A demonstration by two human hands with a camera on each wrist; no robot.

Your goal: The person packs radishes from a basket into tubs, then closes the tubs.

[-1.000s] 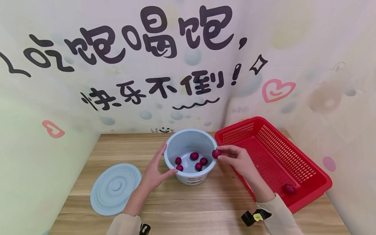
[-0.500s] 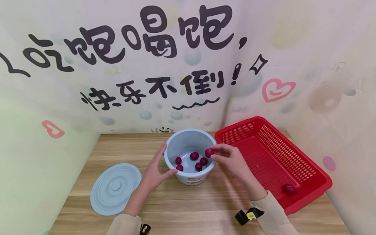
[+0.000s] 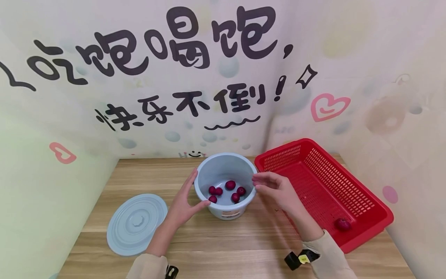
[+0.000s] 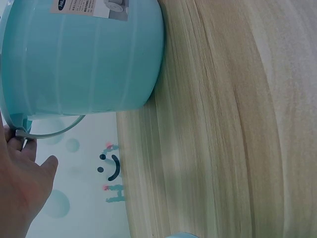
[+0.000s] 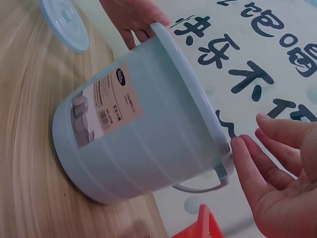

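Right hand: fingers loosely spread and slightly bent, holding nothing, tips just at the near-right rim of the pale blue bucket. Palm faces the bucket wall; wrist view shows the fingertips beside the rim above the wire handle, contact too close to call.

Left hand: fingers straight and open, palm pressed flat against the bucket's left wall, thumb along the lower front of it. Nothing gripped.

Between the two hands, inside the bucket: six small dark-red fruits lying on the bottom, clustered toward the front. A printed label is stuck on the bucket's outer wall.

Right of the right hand: red slotted basket, its near-left corner just behind the wrist; one more dark-red fruit lies in its near corner, well apart from the fingers.

Left of the left hand: the bucket's round blue lid, flat on the wooden desk, near the forearm.
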